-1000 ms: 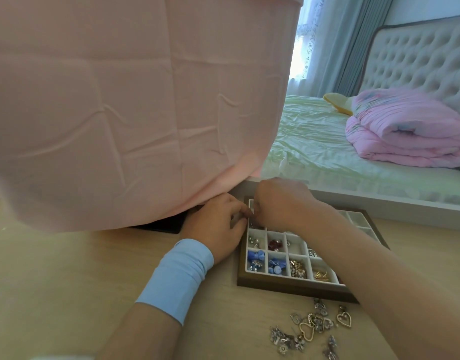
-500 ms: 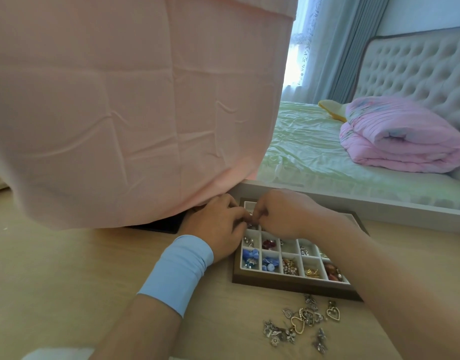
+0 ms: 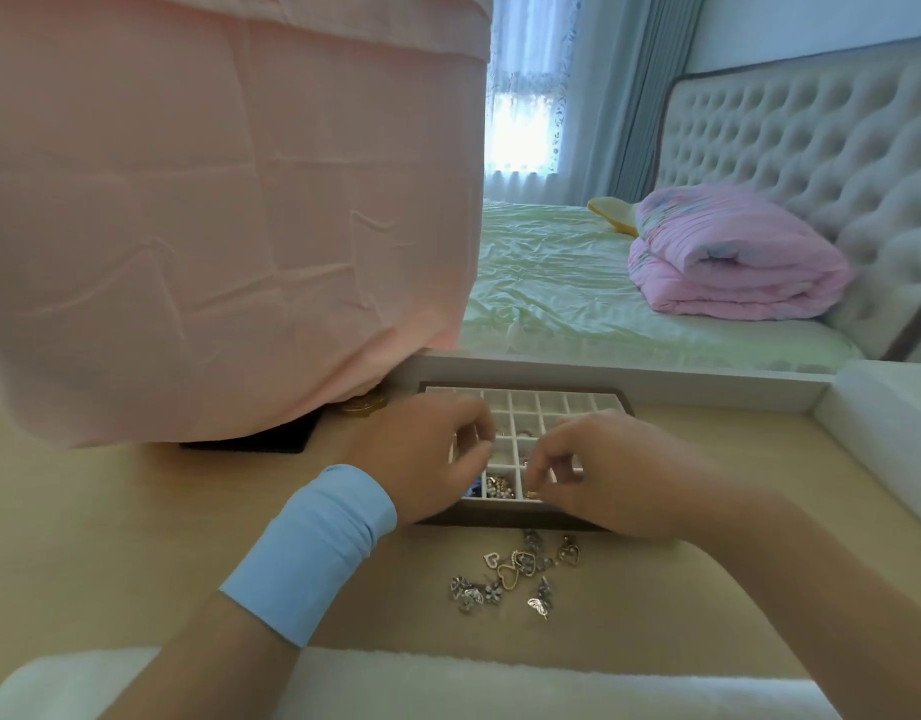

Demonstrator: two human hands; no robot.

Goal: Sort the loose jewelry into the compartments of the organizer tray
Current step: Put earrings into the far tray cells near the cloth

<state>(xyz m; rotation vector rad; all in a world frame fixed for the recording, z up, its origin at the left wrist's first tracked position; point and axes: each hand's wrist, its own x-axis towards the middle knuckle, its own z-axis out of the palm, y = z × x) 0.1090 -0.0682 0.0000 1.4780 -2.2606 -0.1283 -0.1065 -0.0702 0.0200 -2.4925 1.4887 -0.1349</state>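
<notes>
- The two hands, pressed together at the tray's far left corner a moment ago, have come apart and drawn back towards its near row.
- The right hand (image 3: 603, 475) hangs over the near right compartments with its fingertips (image 3: 544, 472) bunched downward just above a small gold piece (image 3: 533, 494); I cannot tell whether it grips the piece or merely hovers.
- The left hand (image 3: 427, 454) sits over the tray's left side, fingers curled inward; it is blurred, so I cannot tell if anything is held.
- A blue wristband (image 3: 312, 548) wraps the left wrist.
- The tray (image 3: 505, 520) lies on the table (image 3: 110, 537) beneath both hands, dark-rimmed with white dividers; near compartments hold blue beads (image 3: 474, 492) and pale beads (image 3: 501, 488).
- The loose jewelry (image 3: 515, 571), hearts, flowers and a butterfly charm, lies in a heap on the table just in front of the tray's near rim.
- A pink cloth (image 3: 229, 210) hangs to the left, its hem near the tray's far left corner.
- Beyond is a bed (image 3: 551, 293) with a folded pink quilt (image 3: 733, 257).
</notes>
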